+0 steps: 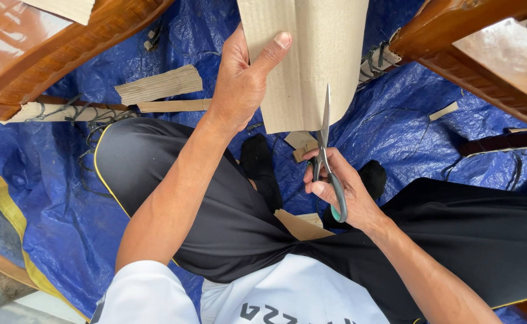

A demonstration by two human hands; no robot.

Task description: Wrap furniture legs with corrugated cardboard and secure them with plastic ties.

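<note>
Left hand (pixel 239 84) grips cardboard sheet (pixel 311 60); right hand (pixel 341 186) clasps scissors (pixel 326 150), blades at sheet's lower edge

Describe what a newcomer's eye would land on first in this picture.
The large cardboard sheet at top centre stands out, gripped at its left edge by the left hand. Just below it, the right hand holds grey-handled scissors with the blades cutting up into the sheet's lower edge. A crumpled blue tarp with cardboard scraps covers the floor.

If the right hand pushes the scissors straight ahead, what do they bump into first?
The right hand points the scissors up at the cardboard sheet; the blades probably meet its lower edge first.
</note>
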